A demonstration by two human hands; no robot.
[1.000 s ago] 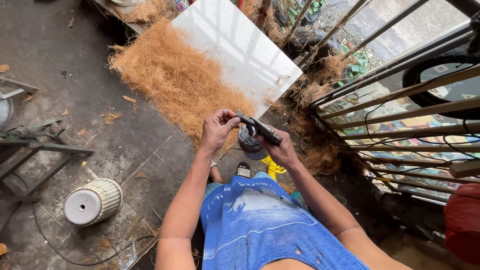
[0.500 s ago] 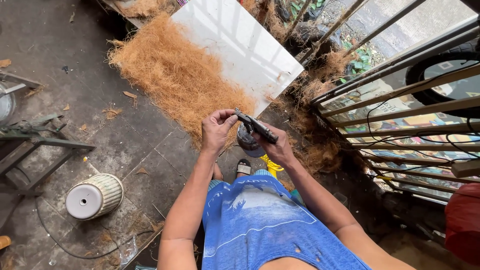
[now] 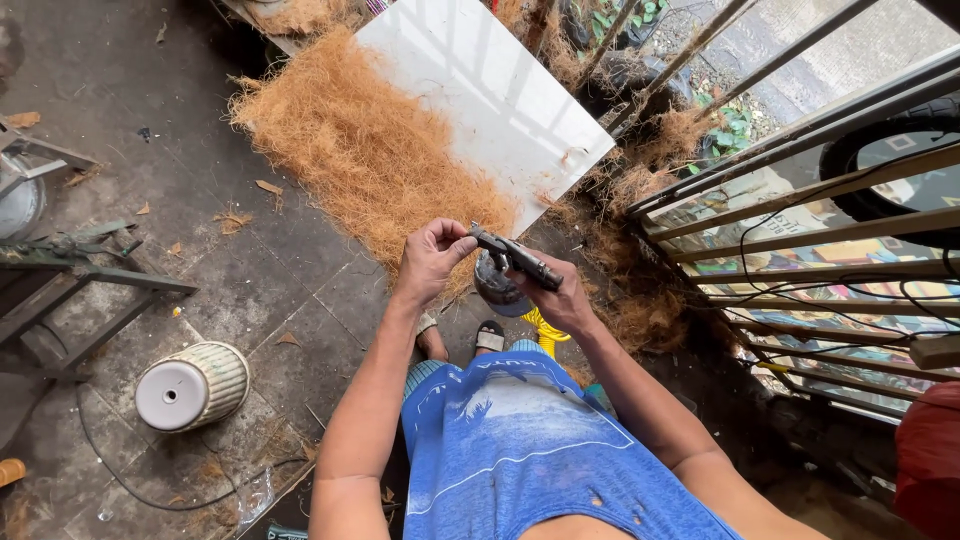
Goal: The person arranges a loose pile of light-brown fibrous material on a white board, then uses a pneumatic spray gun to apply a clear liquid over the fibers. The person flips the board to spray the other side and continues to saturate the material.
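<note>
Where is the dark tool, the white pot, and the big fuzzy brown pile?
dark tool (image 3: 520, 260), head view, middle of its body
white pot (image 3: 190, 387), head view, its flat end
fuzzy brown pile (image 3: 365, 155), head view, its middle

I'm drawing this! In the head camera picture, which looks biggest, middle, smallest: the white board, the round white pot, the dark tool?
1. white board
2. round white pot
3. dark tool, though it is nearer the camera.

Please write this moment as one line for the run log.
left hand: pinches tip of dark tool | right hand: grips tool | below: brown fibre pile, white board | left: white pot on side
</note>
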